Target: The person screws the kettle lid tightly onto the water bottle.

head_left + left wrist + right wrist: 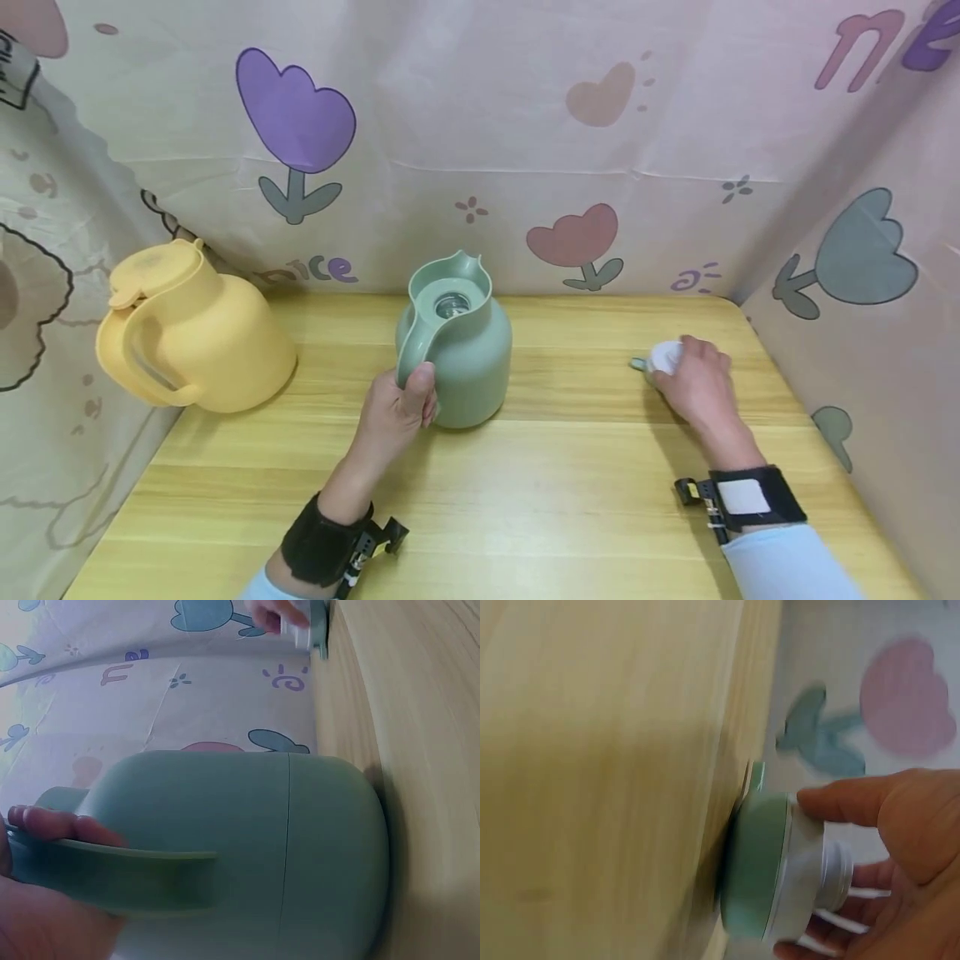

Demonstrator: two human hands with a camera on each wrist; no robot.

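A green thermos jug (pixel 472 367) stands upright on the table with its top uncovered, the round inner mouth showing. My left hand (pixel 397 404) grips its handle (pixel 150 877), fingers wrapped round and thumb on top. Off to the right, the jug's green and white lid (pixel 769 862) lies upside down, its green side toward the table and its white plug up. My right hand (pixel 697 379) holds this lid from above, thumb at one side of the rim and fingertips at the other. A small green tab (pixel 637 364) juts from the lid's left side.
A yellow thermos jug (pixel 217 342) with its lid on stands at the left edge of the wooden table (pixel 540 500). Printed cloth (pixel 465 125) hangs behind the table and along both sides. Each wrist wears a black strap with a small camera.
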